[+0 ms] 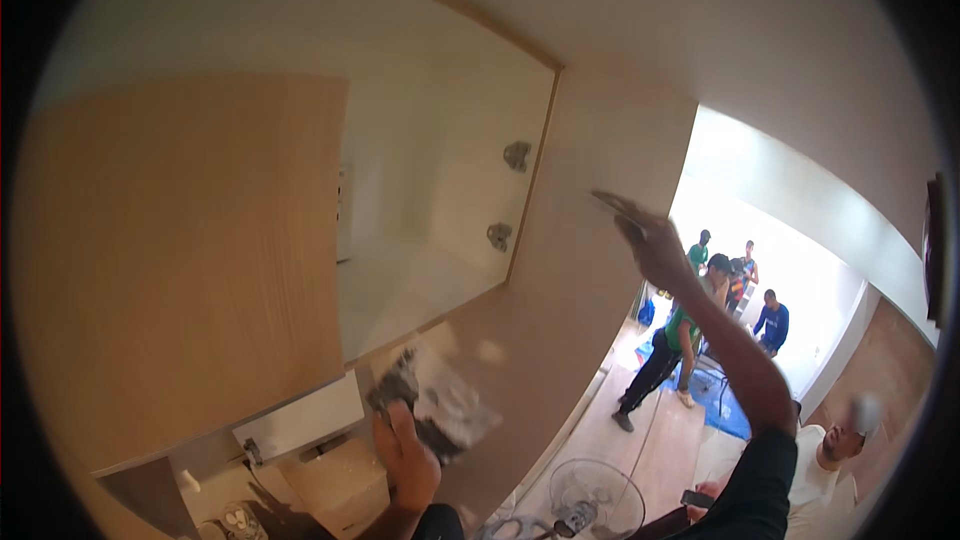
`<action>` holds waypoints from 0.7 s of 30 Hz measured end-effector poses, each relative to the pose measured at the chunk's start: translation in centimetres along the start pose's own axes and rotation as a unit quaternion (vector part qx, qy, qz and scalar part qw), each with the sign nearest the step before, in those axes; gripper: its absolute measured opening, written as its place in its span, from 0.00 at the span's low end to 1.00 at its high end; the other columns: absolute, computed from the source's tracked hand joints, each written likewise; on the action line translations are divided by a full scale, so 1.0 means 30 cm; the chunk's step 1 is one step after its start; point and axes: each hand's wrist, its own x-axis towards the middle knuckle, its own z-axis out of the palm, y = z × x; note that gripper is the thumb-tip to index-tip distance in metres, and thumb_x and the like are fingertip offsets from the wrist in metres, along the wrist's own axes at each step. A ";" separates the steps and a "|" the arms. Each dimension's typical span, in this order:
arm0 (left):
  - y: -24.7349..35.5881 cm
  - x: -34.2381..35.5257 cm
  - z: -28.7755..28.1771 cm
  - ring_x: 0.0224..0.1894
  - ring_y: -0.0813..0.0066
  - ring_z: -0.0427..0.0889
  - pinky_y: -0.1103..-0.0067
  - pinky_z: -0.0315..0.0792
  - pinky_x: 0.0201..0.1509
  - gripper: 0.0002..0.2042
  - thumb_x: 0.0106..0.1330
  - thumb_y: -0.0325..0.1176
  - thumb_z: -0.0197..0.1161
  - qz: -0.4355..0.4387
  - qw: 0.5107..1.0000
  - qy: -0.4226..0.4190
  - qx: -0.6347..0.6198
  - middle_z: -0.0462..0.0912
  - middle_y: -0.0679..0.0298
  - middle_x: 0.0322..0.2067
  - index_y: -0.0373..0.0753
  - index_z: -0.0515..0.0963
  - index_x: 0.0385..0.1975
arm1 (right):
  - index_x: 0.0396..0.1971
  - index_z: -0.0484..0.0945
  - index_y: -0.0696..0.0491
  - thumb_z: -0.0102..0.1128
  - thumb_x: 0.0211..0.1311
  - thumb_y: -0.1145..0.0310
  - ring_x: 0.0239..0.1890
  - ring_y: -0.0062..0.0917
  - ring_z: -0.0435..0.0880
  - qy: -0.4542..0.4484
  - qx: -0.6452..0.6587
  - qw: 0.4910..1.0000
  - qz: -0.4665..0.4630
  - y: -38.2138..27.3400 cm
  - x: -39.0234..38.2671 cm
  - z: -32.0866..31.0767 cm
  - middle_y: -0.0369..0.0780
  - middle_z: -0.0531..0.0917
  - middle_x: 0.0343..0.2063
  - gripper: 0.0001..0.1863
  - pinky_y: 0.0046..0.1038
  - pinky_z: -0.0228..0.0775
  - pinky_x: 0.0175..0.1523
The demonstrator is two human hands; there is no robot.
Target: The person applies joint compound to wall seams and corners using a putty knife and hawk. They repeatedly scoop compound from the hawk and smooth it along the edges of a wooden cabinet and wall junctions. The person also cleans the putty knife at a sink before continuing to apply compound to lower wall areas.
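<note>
My left hand (pixel 408 460) is raised at the lower middle, its fingers closed on a flat plate (pixel 455 400) smeared with grey and white paste, likely putty. My right hand (pixel 655 252) reaches up to the pale wall panel (pixel 595 130) beside the cabinet. It is closed round a thin flat scraper (pixel 612 202), whose edge lies against or very close to that panel; which of the two I cannot tell. The scraper's handle is mostly hidden by my fingers.
An open wall cabinet (pixel 430 130) with two metal hinges and a wooden door panel (pixel 190 260) fills the left. Below stands a fan (pixel 590 505). At right, a person in a white shirt (pixel 815 470) stands close; several people work beyond, near blue sheeting (pixel 715 395).
</note>
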 end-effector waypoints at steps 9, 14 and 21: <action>-0.323 -0.180 -0.147 0.48 0.64 0.73 0.71 0.69 0.51 0.24 0.72 0.46 0.51 -0.117 0.993 0.005 0.027 0.74 0.51 0.48 0.27 0.71 0.51 | 0.63 0.66 0.42 0.48 0.64 0.67 0.62 0.24 0.68 -0.072 -0.566 0.808 -0.148 0.368 0.374 -0.143 0.29 0.62 0.67 0.25 0.32 0.58 0.66; -0.210 -0.197 -0.102 0.45 0.66 0.72 0.73 0.68 0.50 0.23 0.72 0.47 0.50 -0.161 0.987 0.008 0.012 0.75 0.53 0.44 0.27 0.71 0.48 | 0.61 0.68 0.43 0.46 0.65 0.66 0.63 0.24 0.67 -0.094 -0.555 0.815 -0.137 0.446 0.402 -0.071 0.29 0.63 0.67 0.23 0.32 0.56 0.67; -0.217 -0.170 -0.072 0.48 0.68 0.78 0.74 0.71 0.53 0.19 0.72 0.40 0.50 -0.126 0.981 0.008 -0.147 0.78 0.56 0.46 0.30 0.69 0.52 | 0.61 0.69 0.43 0.46 0.65 0.66 0.63 0.25 0.67 -0.086 -0.586 0.794 -0.135 0.469 0.451 -0.041 0.29 0.64 0.66 0.23 0.31 0.57 0.67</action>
